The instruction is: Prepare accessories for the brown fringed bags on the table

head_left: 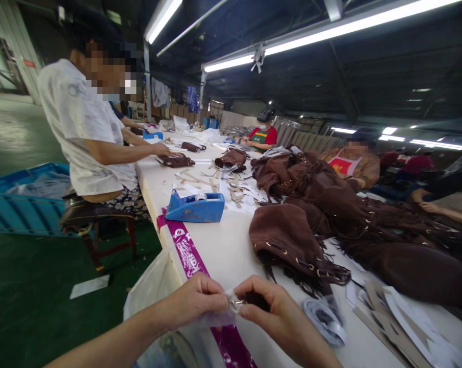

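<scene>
Fingertips [220,301] of the left hand [194,301] and of the right hand [279,314] meet at the near edge of a long white worktable [223,250]. Both pinch a small silvery metal ring [237,304] between them. The left hand also grips a thin clear plastic film [215,320] just under the ring. A glossy purple tape strip [185,250] runs along the table edge beneath the hands. Just beyond them lies a brown suede fringed bag [288,237]. Farther along sits a blue plastic tape dispenser [195,207]. A seated person in a white shirt [81,128] works at the table's left side.
</scene>
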The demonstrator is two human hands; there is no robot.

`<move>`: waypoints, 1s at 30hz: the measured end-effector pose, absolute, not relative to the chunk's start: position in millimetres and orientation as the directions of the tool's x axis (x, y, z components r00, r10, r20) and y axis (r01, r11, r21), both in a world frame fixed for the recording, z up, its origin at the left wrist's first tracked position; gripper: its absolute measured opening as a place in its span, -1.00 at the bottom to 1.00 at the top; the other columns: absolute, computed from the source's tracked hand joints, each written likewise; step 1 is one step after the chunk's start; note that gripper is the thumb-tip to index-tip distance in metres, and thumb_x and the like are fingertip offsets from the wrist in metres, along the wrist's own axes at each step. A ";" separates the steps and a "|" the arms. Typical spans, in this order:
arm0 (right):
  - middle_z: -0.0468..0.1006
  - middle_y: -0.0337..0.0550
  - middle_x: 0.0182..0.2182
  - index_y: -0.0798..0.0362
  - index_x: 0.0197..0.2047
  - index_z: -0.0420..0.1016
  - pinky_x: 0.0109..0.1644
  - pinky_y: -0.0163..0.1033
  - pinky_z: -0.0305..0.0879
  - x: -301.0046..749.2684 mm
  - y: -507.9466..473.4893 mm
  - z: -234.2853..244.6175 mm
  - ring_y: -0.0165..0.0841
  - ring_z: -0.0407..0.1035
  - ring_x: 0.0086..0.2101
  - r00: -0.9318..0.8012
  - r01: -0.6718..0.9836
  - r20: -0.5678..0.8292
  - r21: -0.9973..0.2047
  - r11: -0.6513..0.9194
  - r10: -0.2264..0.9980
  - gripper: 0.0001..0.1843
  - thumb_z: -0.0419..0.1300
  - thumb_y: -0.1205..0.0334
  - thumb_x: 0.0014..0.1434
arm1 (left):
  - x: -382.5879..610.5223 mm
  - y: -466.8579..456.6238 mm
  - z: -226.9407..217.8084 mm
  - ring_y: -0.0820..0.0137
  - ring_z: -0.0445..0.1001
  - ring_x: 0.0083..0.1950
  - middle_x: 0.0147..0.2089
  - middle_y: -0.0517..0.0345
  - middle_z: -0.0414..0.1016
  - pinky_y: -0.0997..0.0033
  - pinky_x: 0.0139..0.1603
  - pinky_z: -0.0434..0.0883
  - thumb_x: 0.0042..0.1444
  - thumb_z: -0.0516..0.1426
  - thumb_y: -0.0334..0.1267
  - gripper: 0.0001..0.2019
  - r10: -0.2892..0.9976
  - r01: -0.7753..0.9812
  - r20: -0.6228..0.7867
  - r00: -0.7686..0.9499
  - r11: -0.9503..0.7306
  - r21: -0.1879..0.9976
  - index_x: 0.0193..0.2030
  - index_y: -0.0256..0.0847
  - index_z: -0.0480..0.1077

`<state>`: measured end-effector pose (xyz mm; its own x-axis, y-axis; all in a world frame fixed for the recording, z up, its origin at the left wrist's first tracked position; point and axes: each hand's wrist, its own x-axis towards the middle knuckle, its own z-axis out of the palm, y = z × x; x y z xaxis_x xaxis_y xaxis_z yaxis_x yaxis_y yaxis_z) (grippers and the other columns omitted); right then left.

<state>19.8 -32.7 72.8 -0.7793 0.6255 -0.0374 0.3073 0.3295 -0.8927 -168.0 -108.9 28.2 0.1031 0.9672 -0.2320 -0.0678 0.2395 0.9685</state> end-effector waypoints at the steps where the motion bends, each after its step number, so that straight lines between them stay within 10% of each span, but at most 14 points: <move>1: 0.46 -0.29 -0.44 0.03 -0.30 0.54 -0.30 -0.31 0.15 19.9 -32.9 72.4 -0.37 0.28 -0.37 -0.782 0.303 -0.035 -0.894 0.330 0.622 -0.90 0.25 0.27 0.06 | -168.4 -109.7 29.1 0.59 0.00 -0.61 -0.67 0.31 0.12 0.46 -0.58 -0.11 -0.11 0.23 -0.06 -0.68 0.970 -0.046 -0.218 0.110 0.224 0.974 -0.60 -0.30 0.37; 14: 0.49 -0.24 -0.44 0.08 -0.31 0.53 -0.27 -0.28 0.17 16.8 -32.9 72.3 -0.36 0.28 -0.37 -0.794 0.217 -0.041 -0.951 0.220 0.606 -0.87 0.24 0.21 0.08 | -170.8 -115.5 38.5 0.52 0.06 -0.50 -0.60 0.27 0.18 0.47 -0.46 -0.01 -0.09 0.19 -0.16 -0.78 0.965 -0.067 -0.146 0.217 0.164 0.984 -0.57 -0.29 0.41; 30: 0.50 -0.28 -0.40 0.02 -0.29 0.51 -0.24 -0.28 0.19 12.2 -38.8 72.2 -0.34 0.34 -0.33 -0.778 0.342 0.009 -0.833 0.435 0.629 -0.90 0.17 0.31 0.11 | -170.0 -111.6 30.1 0.56 0.14 -0.59 -0.59 0.26 0.36 0.53 -0.54 0.05 -0.15 0.24 -0.20 -0.81 0.963 -0.135 -0.221 0.153 0.242 0.961 -0.43 -0.32 0.51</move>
<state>12.2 -38.8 72.2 -0.7776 0.6287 0.0090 0.3417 0.4346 -0.8333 -170.0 -111.6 30.1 0.1527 0.9633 -0.2210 -0.1349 0.2418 0.9609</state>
